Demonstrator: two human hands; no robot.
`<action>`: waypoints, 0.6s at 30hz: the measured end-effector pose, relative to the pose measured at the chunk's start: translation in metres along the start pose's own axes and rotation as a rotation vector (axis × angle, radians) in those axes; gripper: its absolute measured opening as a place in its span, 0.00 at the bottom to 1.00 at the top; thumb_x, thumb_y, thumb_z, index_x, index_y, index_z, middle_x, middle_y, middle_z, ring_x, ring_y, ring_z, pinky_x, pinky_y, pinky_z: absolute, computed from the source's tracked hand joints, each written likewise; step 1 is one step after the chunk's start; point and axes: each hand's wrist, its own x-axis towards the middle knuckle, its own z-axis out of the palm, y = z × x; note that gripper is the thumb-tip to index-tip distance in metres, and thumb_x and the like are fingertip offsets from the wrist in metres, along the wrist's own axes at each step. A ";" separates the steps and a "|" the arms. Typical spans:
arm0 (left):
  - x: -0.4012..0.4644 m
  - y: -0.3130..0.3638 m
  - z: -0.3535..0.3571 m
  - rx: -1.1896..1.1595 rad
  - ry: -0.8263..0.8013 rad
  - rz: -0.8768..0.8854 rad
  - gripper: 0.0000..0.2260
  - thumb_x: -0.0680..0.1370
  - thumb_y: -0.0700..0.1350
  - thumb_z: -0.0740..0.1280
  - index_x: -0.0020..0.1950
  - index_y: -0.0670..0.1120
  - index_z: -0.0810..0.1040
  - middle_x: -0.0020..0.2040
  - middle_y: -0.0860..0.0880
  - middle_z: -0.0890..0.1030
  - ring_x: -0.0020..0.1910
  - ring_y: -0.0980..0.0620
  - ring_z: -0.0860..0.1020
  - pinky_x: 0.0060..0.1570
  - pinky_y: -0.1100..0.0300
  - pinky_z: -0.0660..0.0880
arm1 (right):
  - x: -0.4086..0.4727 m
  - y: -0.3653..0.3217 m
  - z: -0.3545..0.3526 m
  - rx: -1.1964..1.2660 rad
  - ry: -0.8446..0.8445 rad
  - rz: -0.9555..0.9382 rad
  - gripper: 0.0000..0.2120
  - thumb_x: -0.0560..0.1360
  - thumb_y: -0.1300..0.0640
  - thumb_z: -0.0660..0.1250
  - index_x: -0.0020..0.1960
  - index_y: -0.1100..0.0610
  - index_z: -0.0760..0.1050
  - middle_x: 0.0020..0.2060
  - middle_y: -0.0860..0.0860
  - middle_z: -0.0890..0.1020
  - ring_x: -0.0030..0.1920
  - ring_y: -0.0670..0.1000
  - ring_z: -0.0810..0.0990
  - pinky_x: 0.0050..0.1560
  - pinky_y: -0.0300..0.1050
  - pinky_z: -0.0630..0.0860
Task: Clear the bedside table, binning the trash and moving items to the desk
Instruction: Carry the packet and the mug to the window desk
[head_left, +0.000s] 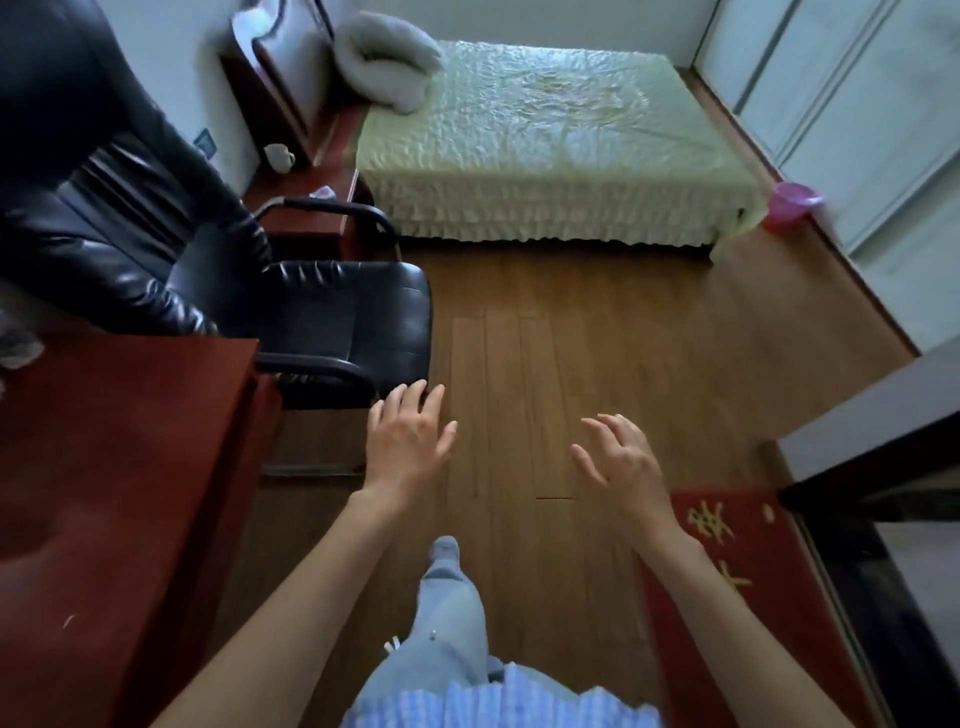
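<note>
Both hands out in front of me, spread and empty, over the bedroom floor.

At far left I see the red-brown desk bench (119, 467), with a black leather chair (332, 312) just beyond its corner. Behind the chair stands the bedside bench (306, 200), against the wall beside the bed (545, 150); on it a white mug (279, 157) stands upright, handle to the right, and a small crumpled clear thing (321, 193) lies nearer the front edge, too small to tell its long axis. My left hand (408, 441) hovers palm down near the chair seat's front corner, fingers fanned; my right hand (621, 460) is likewise open, holding nothing, over the wooden floor (571, 338). A pink bin (792, 205) sits at the bed's far right corner, and a red mat (737, 571) lies lower right.
</note>
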 end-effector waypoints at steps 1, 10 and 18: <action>0.011 0.007 0.003 0.001 -0.003 0.024 0.22 0.74 0.49 0.69 0.65 0.42 0.74 0.64 0.40 0.76 0.64 0.40 0.72 0.62 0.41 0.69 | 0.004 0.008 -0.003 -0.002 0.006 0.016 0.19 0.76 0.54 0.67 0.63 0.62 0.75 0.61 0.59 0.77 0.67 0.59 0.71 0.68 0.54 0.69; 0.154 0.032 0.033 0.032 -0.011 0.146 0.23 0.74 0.49 0.69 0.66 0.43 0.74 0.64 0.40 0.76 0.63 0.40 0.74 0.61 0.42 0.70 | 0.124 0.041 -0.007 0.003 0.034 0.048 0.19 0.77 0.52 0.65 0.64 0.61 0.74 0.63 0.57 0.76 0.69 0.57 0.69 0.70 0.52 0.67; 0.307 0.027 0.048 0.043 -0.022 0.170 0.23 0.74 0.50 0.69 0.66 0.42 0.73 0.64 0.40 0.75 0.63 0.40 0.74 0.61 0.43 0.70 | 0.295 0.038 -0.010 -0.065 0.073 0.038 0.20 0.77 0.52 0.66 0.65 0.61 0.74 0.62 0.59 0.76 0.67 0.59 0.71 0.67 0.54 0.69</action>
